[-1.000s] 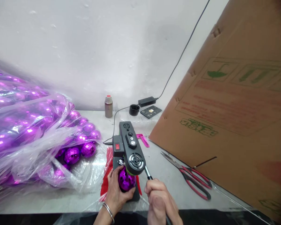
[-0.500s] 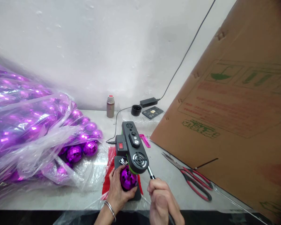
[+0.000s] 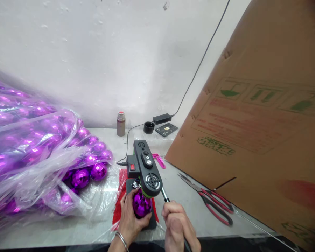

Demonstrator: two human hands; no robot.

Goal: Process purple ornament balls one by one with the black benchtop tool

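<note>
A shiny purple ball (image 3: 142, 204), faceted like a mirror ball, is in my left hand (image 3: 130, 213), thumb and fingers curved round its left and near sides. It sits beneath the front end of a black electric device (image 3: 147, 168) with round vents, a red switch and a green lower edge. My right hand (image 3: 180, 224) is closed round the dark grip of a metal-shafted lever (image 3: 165, 196) that runs up to the device's front end. Under the device lie its dark base (image 3: 150, 224) and a red cloth (image 3: 119, 206). The ball's top is hidden by the device.
A clear plastic bag (image 3: 55, 150) heaped with purple balls fills the left. A big cardboard box (image 3: 252, 122) leans in on the right, with red-handled scissors (image 3: 212, 201) beside it. Behind stand a bottle (image 3: 121, 124), black cup (image 3: 148, 127), power adapter (image 3: 162, 118) and pink strip (image 3: 159, 160).
The whole view has shifted slightly, so things appear a little lower and further left. Both hands keep their holds on the ball and the lever.
</note>
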